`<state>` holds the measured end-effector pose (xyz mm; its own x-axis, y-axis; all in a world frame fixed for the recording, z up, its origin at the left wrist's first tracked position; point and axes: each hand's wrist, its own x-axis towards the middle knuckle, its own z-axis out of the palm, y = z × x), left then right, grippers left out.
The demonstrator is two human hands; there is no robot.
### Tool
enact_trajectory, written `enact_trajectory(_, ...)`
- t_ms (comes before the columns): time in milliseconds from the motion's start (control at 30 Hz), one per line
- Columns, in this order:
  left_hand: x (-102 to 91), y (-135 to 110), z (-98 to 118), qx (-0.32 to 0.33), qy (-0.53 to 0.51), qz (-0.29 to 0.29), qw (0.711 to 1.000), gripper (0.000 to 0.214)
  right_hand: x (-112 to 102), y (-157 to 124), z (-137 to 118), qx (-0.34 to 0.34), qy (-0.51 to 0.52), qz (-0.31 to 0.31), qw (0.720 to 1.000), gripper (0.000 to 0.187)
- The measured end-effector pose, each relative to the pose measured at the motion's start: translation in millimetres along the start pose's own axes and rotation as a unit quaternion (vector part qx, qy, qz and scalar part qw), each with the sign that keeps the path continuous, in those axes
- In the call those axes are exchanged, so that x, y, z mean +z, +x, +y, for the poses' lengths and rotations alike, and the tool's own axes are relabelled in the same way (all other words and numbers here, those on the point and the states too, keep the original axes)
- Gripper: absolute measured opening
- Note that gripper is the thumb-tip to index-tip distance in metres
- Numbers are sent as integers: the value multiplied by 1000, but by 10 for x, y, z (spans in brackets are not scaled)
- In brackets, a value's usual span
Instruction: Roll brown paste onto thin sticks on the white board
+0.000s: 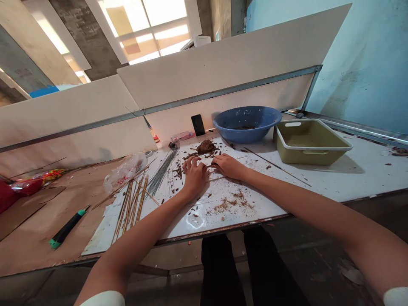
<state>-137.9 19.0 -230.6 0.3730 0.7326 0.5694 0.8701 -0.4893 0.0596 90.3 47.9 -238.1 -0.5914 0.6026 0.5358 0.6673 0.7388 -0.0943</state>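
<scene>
Over the white board (pixel 181 227) my left hand (pixel 195 173) and my right hand (pixel 228 165) are close together. A thin dark brown piece (pixel 209 166) spans the small gap between them, pinched at its ends by the fingertips of both hands. Its exact kind is too small to make out. Just beyond my hands sits a lump of brown, dough-like material (pixel 206 146), with small dark bits scattered around it. Brown crumbs (pixel 234 203) are spread on the board nearer to me.
Left of my hands lie thin wires (pixel 162 170), wooden sticks (pixel 132 204), a clear plastic bag (pixel 124 172) and a green-black screwdriver (pixel 68 227). Toward the back stand a phone (pixel 198 125), a blue basin (pixel 247 134) and an olive tub (pixel 310 157). One long stick (pixel 277 165) lies at right.
</scene>
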Motion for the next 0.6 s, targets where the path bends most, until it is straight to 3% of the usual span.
enact_trajectory(600, -16, -6, 24, -11, -2, -2, 1000, 23, 11, -9, 32, 11, -7, 0, 1000, 9)
